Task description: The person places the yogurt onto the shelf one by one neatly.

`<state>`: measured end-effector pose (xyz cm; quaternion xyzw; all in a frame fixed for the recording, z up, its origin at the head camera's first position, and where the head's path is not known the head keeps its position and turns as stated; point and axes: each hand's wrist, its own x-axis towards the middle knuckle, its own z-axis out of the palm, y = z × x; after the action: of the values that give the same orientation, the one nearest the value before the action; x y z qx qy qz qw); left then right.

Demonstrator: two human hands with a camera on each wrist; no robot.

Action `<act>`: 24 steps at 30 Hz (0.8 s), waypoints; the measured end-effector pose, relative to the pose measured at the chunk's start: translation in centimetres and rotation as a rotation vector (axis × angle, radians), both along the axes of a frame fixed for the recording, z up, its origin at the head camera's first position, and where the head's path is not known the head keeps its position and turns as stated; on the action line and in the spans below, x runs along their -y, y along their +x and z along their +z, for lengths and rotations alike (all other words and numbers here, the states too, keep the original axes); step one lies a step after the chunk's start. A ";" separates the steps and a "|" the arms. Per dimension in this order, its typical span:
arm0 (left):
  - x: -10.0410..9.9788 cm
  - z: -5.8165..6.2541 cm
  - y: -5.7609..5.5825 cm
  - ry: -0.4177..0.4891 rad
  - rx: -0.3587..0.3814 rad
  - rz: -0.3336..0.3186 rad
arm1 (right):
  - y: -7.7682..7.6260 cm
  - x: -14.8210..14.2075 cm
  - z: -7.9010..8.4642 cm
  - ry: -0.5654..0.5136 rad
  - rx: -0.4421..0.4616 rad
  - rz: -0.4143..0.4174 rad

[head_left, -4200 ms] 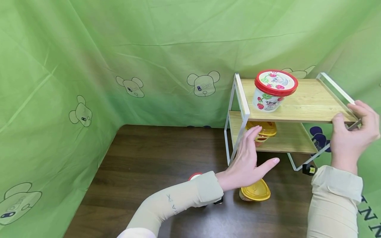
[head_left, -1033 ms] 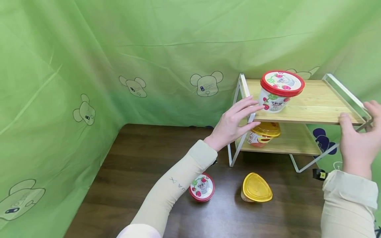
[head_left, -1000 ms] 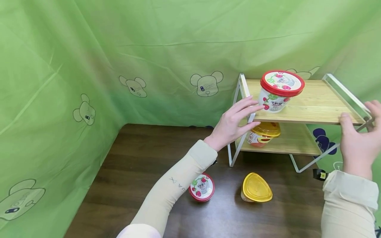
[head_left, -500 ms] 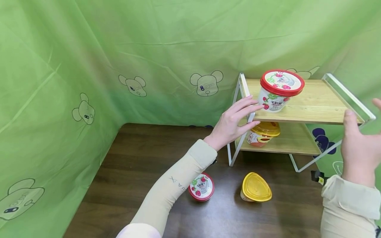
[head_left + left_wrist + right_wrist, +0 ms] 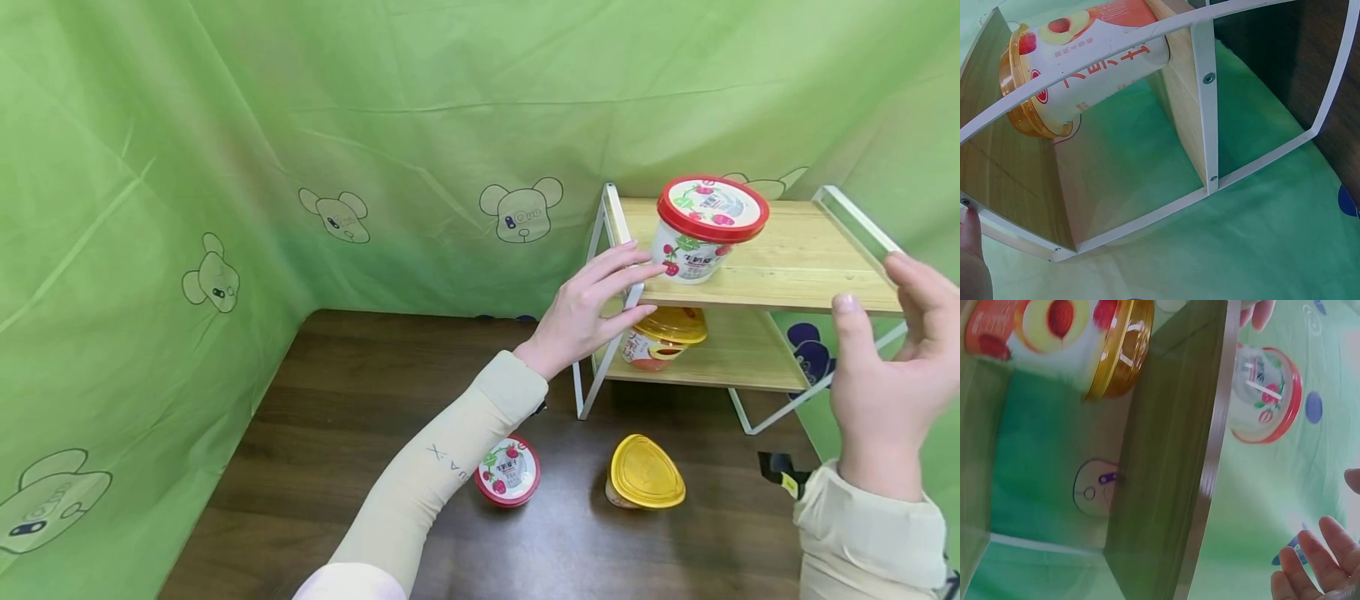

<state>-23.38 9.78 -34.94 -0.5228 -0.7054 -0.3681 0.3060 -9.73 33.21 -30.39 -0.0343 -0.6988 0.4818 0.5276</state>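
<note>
A two-tier shelf rack (image 5: 810, 262) with wooden boards and a white metal frame stands at the right. My left hand (image 5: 573, 317) grips its front left corner, fingers above the top board and thumb below. In the left wrist view one fingertip touches the frame by a screw. My right hand (image 5: 896, 379) is off the rack, in front of its right end, with thumb and fingers spread and nothing between them. On the top board stands a red-lidded tub (image 5: 708, 229) with strawberry print, beside my left fingertips. A yellow-lidded fruit tub (image 5: 663, 337) stands on the lower board.
On the dark wooden table (image 5: 360, 400) below the rack are another red-lidded tub (image 5: 510, 472), close to my left forearm, and a yellow-lidded tub (image 5: 645, 472). Green cloth (image 5: 420, 167) with bear drawings hangs behind and at the sides.
My left hand has gone from hovering before the lower board to gripping the rack's left corner. My right hand has let go of the right corner and drawn off, its fingers spreading.
</note>
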 end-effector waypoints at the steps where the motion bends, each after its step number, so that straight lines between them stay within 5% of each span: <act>1: 0.0 0.0 0.0 0.000 0.000 -0.001 | 0.0 0.2 0.0 -0.011 -0.023 0.021; 12: 0.0 0.0 0.0 -0.009 0.002 0.004 | 0.6 2.2 -0.3 -0.056 -0.156 0.185; 24: 0.1 0.0 -0.1 -0.011 0.006 0.004 | 1.6 3.4 -1.4 0.087 -0.023 0.272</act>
<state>-23.46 9.72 -34.96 -0.5218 -0.7094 -0.3651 0.3020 -8.12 29.77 -31.79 0.0889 -0.7111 0.5186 0.4664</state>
